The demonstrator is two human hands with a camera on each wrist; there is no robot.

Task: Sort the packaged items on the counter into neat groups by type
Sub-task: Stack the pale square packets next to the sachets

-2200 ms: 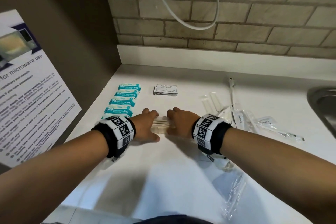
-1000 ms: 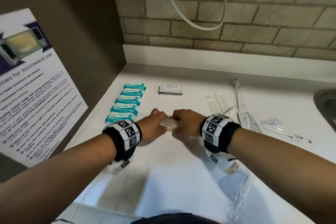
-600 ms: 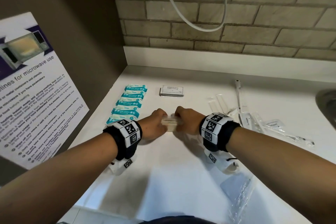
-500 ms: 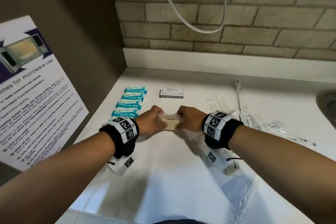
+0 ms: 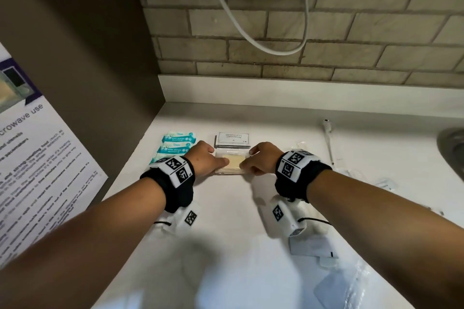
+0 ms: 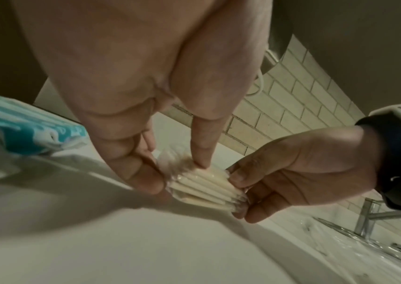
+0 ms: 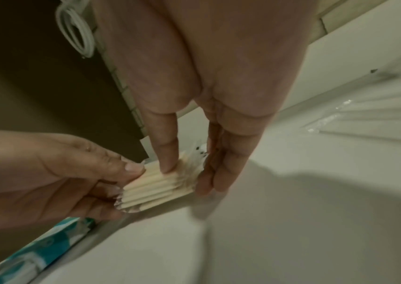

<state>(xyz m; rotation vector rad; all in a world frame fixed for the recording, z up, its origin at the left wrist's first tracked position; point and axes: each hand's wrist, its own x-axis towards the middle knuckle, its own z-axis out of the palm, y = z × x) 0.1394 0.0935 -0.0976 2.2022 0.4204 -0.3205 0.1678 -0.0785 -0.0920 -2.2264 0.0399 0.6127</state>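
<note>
A bundle of clear-wrapped wooden sticks point(image 5: 229, 164) lies on the white counter point(image 5: 226, 221), just in front of a stack of white shampoo sachets point(image 5: 233, 138). My left hand point(image 5: 207, 158) pinches its left end and my right hand point(image 5: 262, 158) pinches its right end. In the left wrist view the left hand point(image 6: 177, 173) has its thumb on top of the bundle point(image 6: 204, 188) and fingers at the end. In the right wrist view the right hand point(image 7: 187, 173) holds the bundle point(image 7: 158, 190) the same way. A column of teal wipe packets point(image 5: 177, 144) lies to the left.
Clear-wrapped long items point(image 5: 331, 148) lie scattered to the right, more clear wrappers point(image 5: 351, 283) at the near right. A metal sink point(image 5: 452, 150) is at the far right edge. A dark side wall with a poster point(image 5: 37, 170) bounds the left. A white cable point(image 5: 238, 20) hangs on the brick wall.
Both hands have gathered the sticks into a tight bundle and moved it away from me, up to the shampoo sachets.
</note>
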